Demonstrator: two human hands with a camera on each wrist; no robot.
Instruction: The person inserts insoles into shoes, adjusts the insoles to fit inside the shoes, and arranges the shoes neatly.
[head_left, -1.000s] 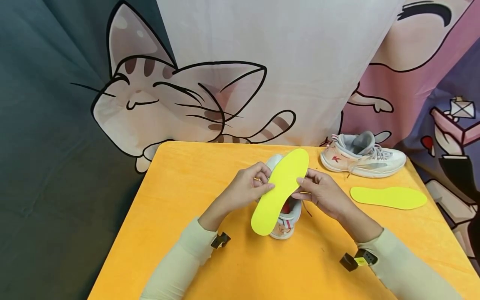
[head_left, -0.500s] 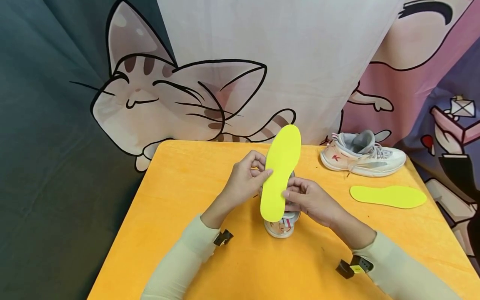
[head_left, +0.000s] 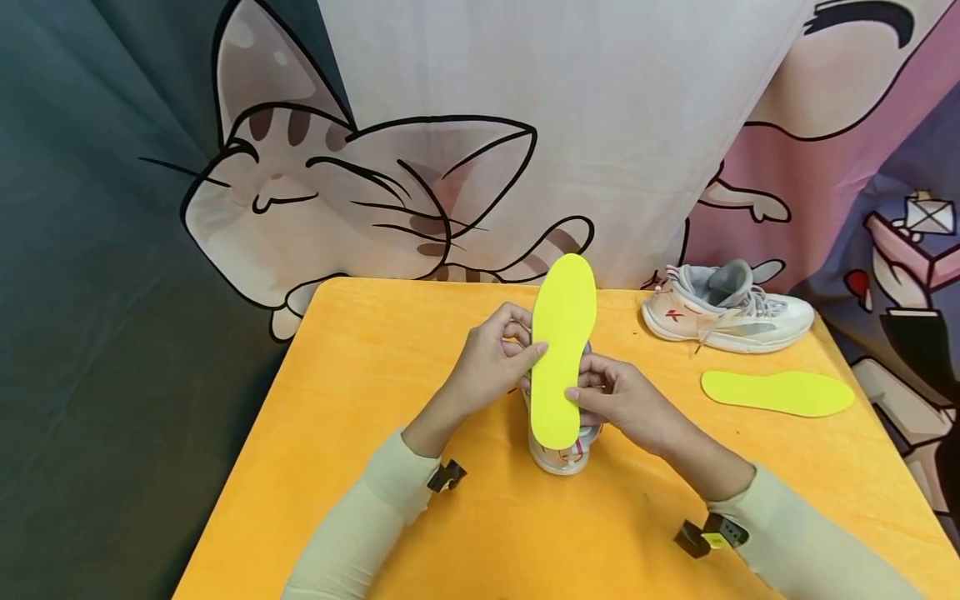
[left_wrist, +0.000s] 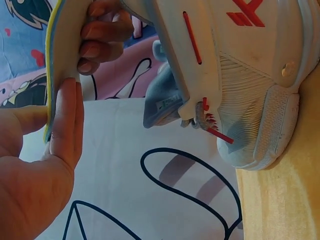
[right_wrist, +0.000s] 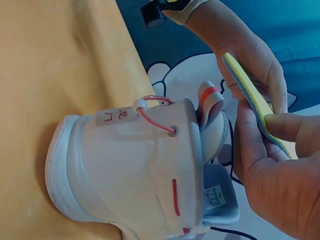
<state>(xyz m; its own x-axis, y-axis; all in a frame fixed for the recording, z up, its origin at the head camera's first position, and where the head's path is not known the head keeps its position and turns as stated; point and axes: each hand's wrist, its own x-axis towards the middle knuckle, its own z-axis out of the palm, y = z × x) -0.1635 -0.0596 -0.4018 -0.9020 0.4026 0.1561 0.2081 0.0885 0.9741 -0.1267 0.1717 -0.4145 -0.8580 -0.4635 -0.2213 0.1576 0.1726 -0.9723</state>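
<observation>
A bright yellow insole (head_left: 562, 333) is held nearly upright between both hands, its toe end up. My left hand (head_left: 491, 358) pinches its left edge, thumb on the yellow face and fingers behind. On the right edge, lower down, my right hand (head_left: 626, 400) pinches it the same way. In the right wrist view the insole (right_wrist: 250, 95) shows a blue-grey layer under the yellow. Directly below and behind it a white sneaker (head_left: 555, 460) stands on the table, mostly covered in the head view. The left wrist view shows this sneaker (left_wrist: 260, 65) with red marks, apart from the hands.
A second white sneaker (head_left: 727, 312) stands at the table's back right, toe to the right. In front of it a second yellow insole (head_left: 776, 393) lies flat. The yellow table (head_left: 360, 358) meets a printed cloth backdrop (head_left: 615, 125) at its far edge.
Both hands have swung the insole from a slant to nearly upright and raised it. In the last half second it has shifted only slightly. The second sneaker and insole stay put.
</observation>
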